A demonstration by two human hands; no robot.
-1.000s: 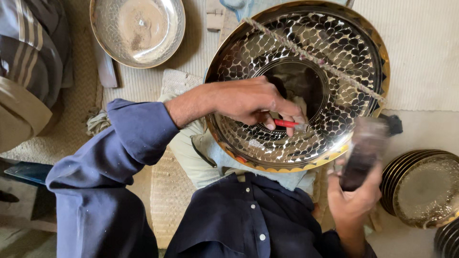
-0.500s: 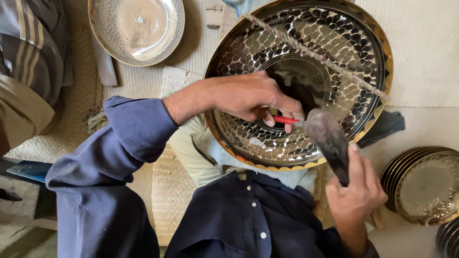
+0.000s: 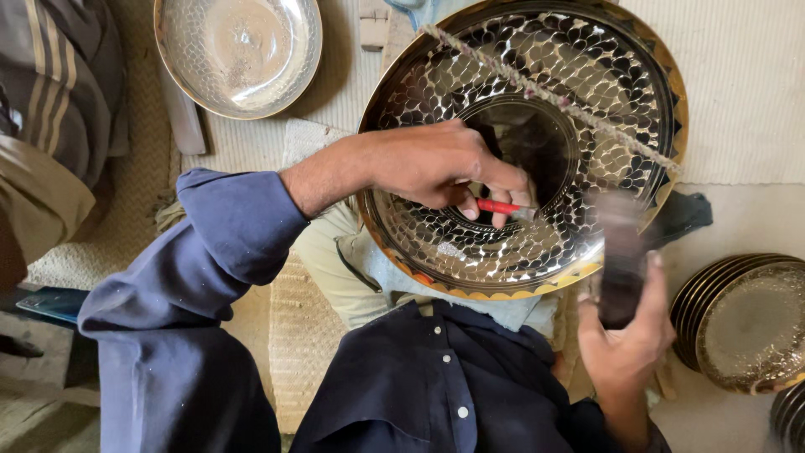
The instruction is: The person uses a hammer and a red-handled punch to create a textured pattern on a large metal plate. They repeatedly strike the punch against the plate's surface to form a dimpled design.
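- On the lap, a large hammered brass bowl is propped, its patterned inside facing the camera; a frayed cord is stretched across it.
- Left hand: fingers are pinched around a thin red-handled punch, whose tip is set against the ring around the bowl's dark centre.
- Right hand: fingers are clenched around a dark hammer, held near the bowl's lower rim; its head is blurred, so its exact position cannot be told.
- Risk 1: the left fingertips lie just beside the punch's struck end. An off-centre blow could land on them.
- Risk 2: the punch is gripped lightly and seems tilted. A glancing strike could make it skid across the polished metal and scar the pattern.
- Risk 3: the bowl appears steadied only by lap and left hand. It could shift under a blow, so the mark would be misplaced.
- Nearby: a plain silver bowl is lying well apart at upper left; stacked brass plates are standing near the right hand, where a wide swing could clip them.
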